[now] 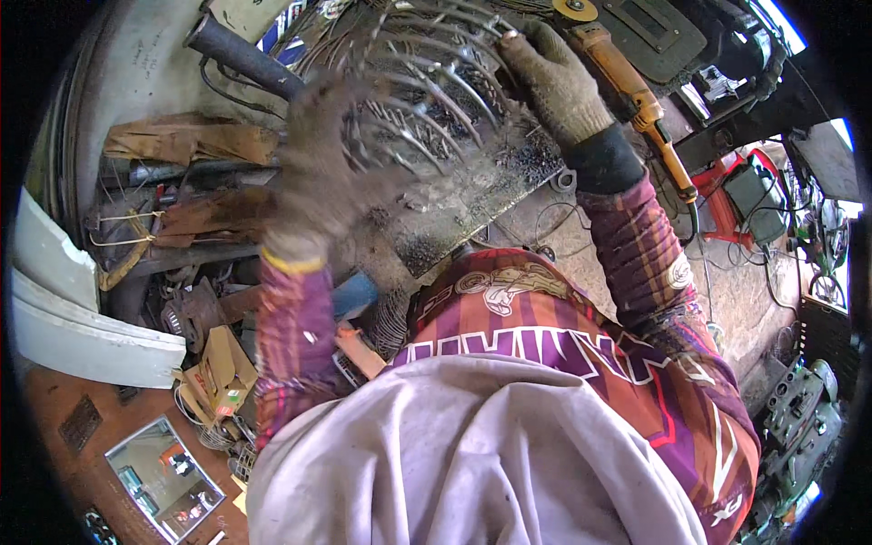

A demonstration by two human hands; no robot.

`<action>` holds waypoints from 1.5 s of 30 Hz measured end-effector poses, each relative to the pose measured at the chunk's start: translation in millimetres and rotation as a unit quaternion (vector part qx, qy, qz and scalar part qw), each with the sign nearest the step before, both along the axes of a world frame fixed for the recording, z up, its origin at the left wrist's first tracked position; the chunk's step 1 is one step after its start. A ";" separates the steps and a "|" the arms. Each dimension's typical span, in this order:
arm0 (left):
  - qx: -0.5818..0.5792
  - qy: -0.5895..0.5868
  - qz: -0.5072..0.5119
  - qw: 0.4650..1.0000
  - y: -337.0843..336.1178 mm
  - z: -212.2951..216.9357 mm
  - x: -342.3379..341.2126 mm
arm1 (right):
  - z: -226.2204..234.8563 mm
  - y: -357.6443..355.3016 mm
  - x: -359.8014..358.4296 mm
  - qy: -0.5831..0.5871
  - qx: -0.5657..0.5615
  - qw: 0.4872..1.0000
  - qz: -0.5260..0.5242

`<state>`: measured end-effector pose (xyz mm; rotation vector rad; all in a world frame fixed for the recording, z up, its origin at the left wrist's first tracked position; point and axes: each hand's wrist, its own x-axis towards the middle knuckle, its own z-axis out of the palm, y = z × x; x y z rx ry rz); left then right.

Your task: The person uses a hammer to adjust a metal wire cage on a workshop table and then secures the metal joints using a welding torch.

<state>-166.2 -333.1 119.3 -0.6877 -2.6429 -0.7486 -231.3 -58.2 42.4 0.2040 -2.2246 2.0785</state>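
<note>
A curved frame of several bent metal rods (pixel 445 86) is over the dirty workbench (pixel 454 213), slightly blurred. My right hand (pixel 554 86), in a grey knit glove, is closed at the frame's right side, and a rod end shows by its fingertips. On the frame's left side is my left hand (pixel 318 163), also gloved. It is smeared by motion, so its fingers and any grip cannot be made out. An orange angle grinder (pixel 627 77) with a yellowish disc lies just right of my right hand.
Brown wrapped bundles (pixel 195 141) and a dark pipe (pixel 241 54) are at left. A cable trails from the grinder. A red and green machine (pixel 754 195) stands at right. A cardboard box (pixel 222 372) and a mirror-like panel (pixel 163 477) are at lower left.
</note>
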 end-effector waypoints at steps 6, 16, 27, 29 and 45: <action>-0.005 -0.073 -0.124 0.990 -64.2 -4.6 -90.7 | -7.3 -8.9 -20.7 0.009 0.096 0.995 -0.001; 0.012 -0.057 -0.194 0.979 -53.4 -37.5 -100.8 | -33.7 7.5 -3.2 -0.049 0.133 0.990 -0.022; 0.156 -0.105 0.013 0.982 -47.6 -55.3 -59.9 | -56.8 7.6 4.7 -0.065 0.008 0.998 0.021; 0.132 -0.039 0.066 0.988 -44.3 -61.7 -52.0 | -50.2 1.7 9.1 -0.075 -0.004 0.997 0.026; 0.246 0.001 0.086 0.965 -44.5 -128.4 -89.6 | -13.9 6.5 -20.3 -0.058 0.202 0.977 0.022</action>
